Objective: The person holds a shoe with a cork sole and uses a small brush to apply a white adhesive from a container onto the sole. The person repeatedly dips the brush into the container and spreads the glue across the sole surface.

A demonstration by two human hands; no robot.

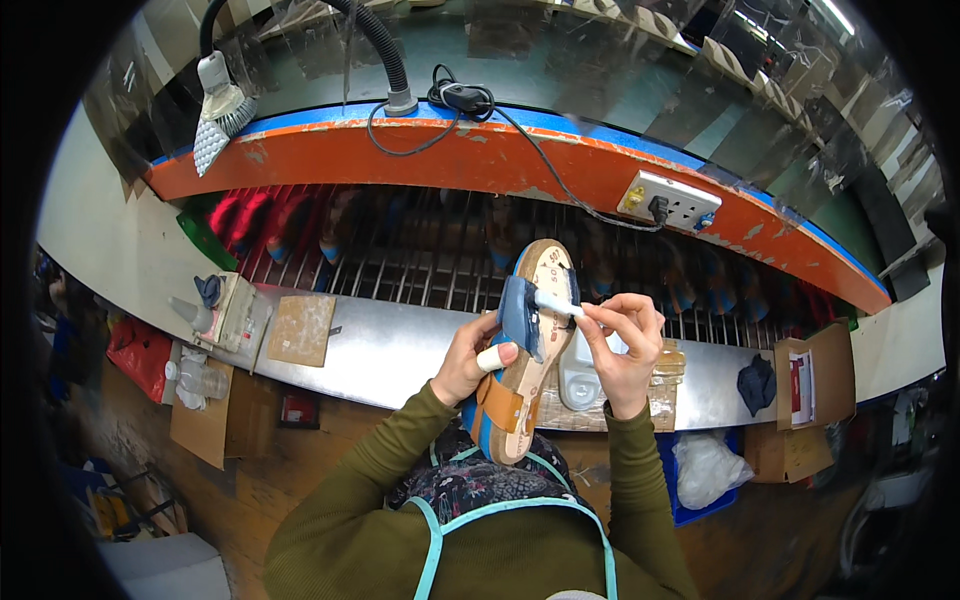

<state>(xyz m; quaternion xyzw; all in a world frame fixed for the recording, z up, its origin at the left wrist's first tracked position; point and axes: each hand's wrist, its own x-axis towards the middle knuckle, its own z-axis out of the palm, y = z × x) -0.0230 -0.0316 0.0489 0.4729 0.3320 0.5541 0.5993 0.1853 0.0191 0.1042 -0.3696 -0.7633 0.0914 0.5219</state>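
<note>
A sandal (520, 385) with a tan footbed, a dark blue strap, an orange-brown strap and a blue-edged sole is tilted up in front of me. My left hand (470, 360) is wrapped around its left side, with white tape on the thumb. My right hand (628, 345) pinches a short white stick-like piece (558, 303), whose far end is at the blue strap. Its exact kind does not show. A white plastic container (580, 375) stands just beyond the sandal, partly hidden by my right hand.
Behind the metal ledge (385, 345), several shoes lie on a rod conveyor (420, 260) under an orange-edged bench (480, 165). A power strip (668, 200) is mounted there with a black cable. A brush (222, 115) hangs at left. Cardboard boxes (815, 375) stand right and left.
</note>
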